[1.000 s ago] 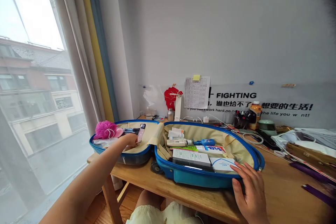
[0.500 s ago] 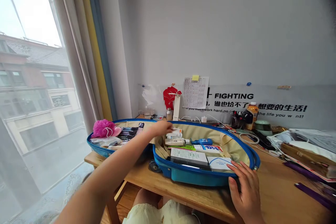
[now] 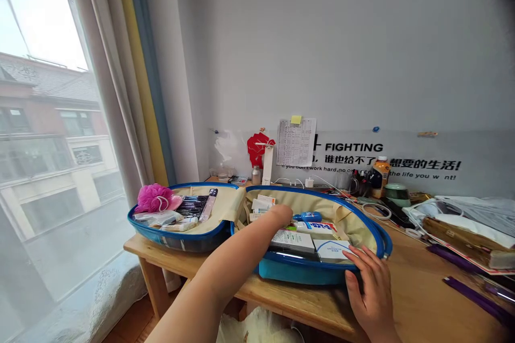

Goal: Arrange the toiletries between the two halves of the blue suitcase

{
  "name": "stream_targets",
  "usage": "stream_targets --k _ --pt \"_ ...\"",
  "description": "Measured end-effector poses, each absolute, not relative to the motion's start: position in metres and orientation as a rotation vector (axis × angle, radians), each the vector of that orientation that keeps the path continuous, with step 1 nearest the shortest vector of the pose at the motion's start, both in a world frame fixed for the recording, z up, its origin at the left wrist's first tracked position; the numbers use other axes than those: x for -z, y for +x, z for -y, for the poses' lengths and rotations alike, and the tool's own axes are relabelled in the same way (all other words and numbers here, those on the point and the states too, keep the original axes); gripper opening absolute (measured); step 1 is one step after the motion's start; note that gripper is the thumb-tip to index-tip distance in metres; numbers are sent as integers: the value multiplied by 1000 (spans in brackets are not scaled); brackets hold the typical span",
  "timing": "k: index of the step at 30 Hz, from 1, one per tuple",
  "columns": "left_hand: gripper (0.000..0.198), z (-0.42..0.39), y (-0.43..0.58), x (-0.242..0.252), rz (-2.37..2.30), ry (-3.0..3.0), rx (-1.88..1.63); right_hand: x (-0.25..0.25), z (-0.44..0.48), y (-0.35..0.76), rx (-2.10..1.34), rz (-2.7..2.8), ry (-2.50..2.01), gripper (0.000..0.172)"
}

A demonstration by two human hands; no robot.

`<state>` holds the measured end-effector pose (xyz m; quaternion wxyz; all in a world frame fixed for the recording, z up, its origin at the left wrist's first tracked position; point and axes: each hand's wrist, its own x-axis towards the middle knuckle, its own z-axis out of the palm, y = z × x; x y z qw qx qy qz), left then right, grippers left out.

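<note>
Blue hard-shell suitcase (image 3: 300, 273) lies open on a wooden table (image 3: 426, 278). Left hand (image 3: 279, 215) dips into the half away from the window, fingers hidden, so whether it holds anything cannot be told; a blue-capped tube (image 3: 308, 216) lies just beside it. Right hand (image 3: 372, 292) rests spread on the suitcase's front rim, gripping nothing. Pressing on that rim near the table edge could tip the suitcase, spilling the white cartons (image 3: 292, 241)
</note>
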<state>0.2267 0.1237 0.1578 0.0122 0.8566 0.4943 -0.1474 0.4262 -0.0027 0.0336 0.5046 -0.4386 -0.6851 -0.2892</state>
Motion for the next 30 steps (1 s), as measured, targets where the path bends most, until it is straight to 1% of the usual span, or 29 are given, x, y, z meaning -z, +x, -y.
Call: stream_targets --k 3,6,12,16,18,20,22,27,30 --pt "32 -121 225 -157 -1555 2666 391 -33 2 427 726 1660 -1069 31" --pt "33 -116 221 -162 -1556 2681 239 -35 3 426 762 1661 -1063 31" --pt "37 -81 200 -184 -1523 2730 -290 -37 2 426 773 1670 -1047 31" --pt "34 -48 167 -187 -1438 2749 -697 -36 0 426 758 1646 -1034 32" --pt "33 -41 140 -189 -1517 2732 -780 -36 0 426 761 1646 -1032 32" --pt "35 -42 106 -191 -1776 2651 -657 -38 0 425 761 1645 -1024 32" --pt "36 -52 66 -193 -2049 2502 -422 -39 0 424 751 1639 -1015 32" --pt "26 -80 -28 -182 -2267 2266 26 -37 -1 423 752 1618 -1032 31" --pt "28 -87 -61 -165 -2242 2209 299 -36 -1 423 765 1625 -1046 31"
